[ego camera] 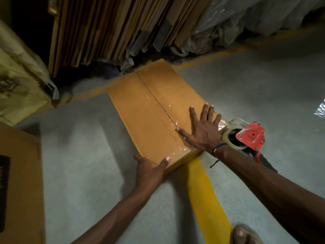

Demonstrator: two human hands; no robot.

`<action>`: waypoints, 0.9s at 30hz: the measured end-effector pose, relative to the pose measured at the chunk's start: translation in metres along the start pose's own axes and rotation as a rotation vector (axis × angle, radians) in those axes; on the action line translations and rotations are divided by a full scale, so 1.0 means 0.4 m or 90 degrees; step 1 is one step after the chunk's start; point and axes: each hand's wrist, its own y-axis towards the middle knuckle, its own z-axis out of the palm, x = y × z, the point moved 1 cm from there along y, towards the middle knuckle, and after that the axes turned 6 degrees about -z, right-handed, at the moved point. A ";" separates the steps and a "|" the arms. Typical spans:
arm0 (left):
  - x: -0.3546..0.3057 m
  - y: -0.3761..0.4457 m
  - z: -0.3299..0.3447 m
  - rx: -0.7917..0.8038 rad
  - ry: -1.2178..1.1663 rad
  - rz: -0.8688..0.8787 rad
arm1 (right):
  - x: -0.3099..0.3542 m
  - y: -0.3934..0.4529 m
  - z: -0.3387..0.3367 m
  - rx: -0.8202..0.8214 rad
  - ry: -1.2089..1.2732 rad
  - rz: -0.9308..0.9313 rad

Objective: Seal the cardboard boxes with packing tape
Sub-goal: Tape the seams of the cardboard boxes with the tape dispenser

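Note:
A closed cardboard box (140,106) lies on the grey floor, its two top flaps meeting in a centre seam. Clear packing tape (173,120) covers the near part of that seam. My right hand (202,127) lies flat on the box top with fingers spread, thumb on the tape. My left hand (149,166) grips the box's near corner, thumb on top. A red tape dispenser (249,140) with a roll of clear tape rests on the floor just right of the box, beside my right wrist.
Flattened cardboard sheets (109,29) lean upright behind the box, with plastic wrapping (246,20) to their right. Another cardboard box (19,187) stands at the near left. A yellow painted line (204,194) runs across the floor. A foot (246,235) shows at the bottom right.

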 end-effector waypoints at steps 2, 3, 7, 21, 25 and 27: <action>0.019 -0.022 0.020 -0.008 -0.003 -0.006 | -0.015 0.033 -0.013 0.023 -0.032 -0.071; 0.023 -0.032 0.027 -0.012 -0.005 -0.001 | -0.023 0.049 -0.022 0.034 -0.045 -0.104; 0.010 -0.008 -0.023 -0.112 -0.001 -0.007 | -0.036 0.082 -0.037 0.062 -0.051 -0.184; -0.111 0.459 -0.406 -0.184 0.276 0.095 | 0.275 -0.079 0.033 0.093 0.022 -0.259; -0.127 0.497 -0.460 -0.146 0.392 0.083 | 0.288 -0.092 0.052 0.088 -0.021 -0.278; -0.136 0.508 -0.475 -0.126 0.415 0.073 | 0.282 -0.087 0.055 0.088 -0.019 -0.281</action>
